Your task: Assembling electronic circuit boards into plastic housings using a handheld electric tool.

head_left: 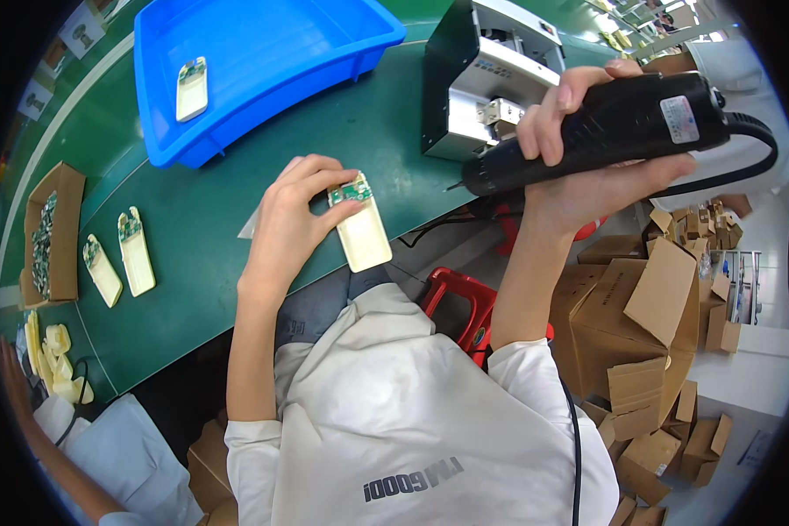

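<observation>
Head view: the left hand [294,209] pinches a cream casing [366,241] with a green circuit board [349,191] by the table's [188,228] edge; the right hand [579,191], well apart, wraps a black electric screwdriver [622,124], partly hiding a machine [469,83]. Beyond — a blue bin [272,98] holding one similar casing [192,92]. Two more casings [138,261] lie near a cardboard box [68,215] of small boards [44,245].
</observation>
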The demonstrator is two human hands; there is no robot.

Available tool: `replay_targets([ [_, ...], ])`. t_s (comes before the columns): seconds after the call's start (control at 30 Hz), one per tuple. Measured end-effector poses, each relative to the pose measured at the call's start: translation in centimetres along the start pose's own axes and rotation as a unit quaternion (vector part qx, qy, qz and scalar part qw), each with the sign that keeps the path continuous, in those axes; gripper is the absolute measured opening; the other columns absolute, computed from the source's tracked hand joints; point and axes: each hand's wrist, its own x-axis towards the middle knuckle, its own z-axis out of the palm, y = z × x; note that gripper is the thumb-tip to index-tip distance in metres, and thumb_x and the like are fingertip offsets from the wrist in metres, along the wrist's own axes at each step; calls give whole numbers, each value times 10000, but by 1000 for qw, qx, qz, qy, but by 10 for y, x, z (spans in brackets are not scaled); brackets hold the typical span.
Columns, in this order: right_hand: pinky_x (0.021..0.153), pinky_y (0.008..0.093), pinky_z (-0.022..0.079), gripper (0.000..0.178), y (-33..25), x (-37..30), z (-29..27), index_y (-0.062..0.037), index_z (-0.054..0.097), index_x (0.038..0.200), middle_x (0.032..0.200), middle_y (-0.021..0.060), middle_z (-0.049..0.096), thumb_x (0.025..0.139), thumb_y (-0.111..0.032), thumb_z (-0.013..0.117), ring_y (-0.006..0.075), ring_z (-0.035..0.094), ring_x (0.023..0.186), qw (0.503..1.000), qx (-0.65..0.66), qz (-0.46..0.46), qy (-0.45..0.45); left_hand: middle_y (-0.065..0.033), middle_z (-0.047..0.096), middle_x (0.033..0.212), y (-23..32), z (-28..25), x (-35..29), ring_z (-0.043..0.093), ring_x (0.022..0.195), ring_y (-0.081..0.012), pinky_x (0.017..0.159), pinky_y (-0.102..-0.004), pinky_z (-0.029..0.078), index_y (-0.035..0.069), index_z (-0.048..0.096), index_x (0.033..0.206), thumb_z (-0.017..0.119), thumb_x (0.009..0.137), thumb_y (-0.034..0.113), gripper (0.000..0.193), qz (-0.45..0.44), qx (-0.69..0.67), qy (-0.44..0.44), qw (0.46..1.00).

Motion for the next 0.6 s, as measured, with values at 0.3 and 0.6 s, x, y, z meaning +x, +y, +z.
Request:
replay_targets([
  [0.3,408,256,417,986,59,-9,42,-11,444,1216,887,186,584,789,-888,300,152,515,453,991,27,56,-115,-70,649,953,-4,3,-6,602,884,-244,771,-334,487,-19,687,979,805,697,71,319,4,-27,21,999],
  [0.6,395,244,403,1031,65,-20,58,4,438,1197,849,191,585,759,-915,272,158,499,430,981,-138,94,-96,-67,632,943,-6,0,-4,588,882,-256,771,-360,486,8,705,991,798,703,85,312,4,-26,5,1000],
])
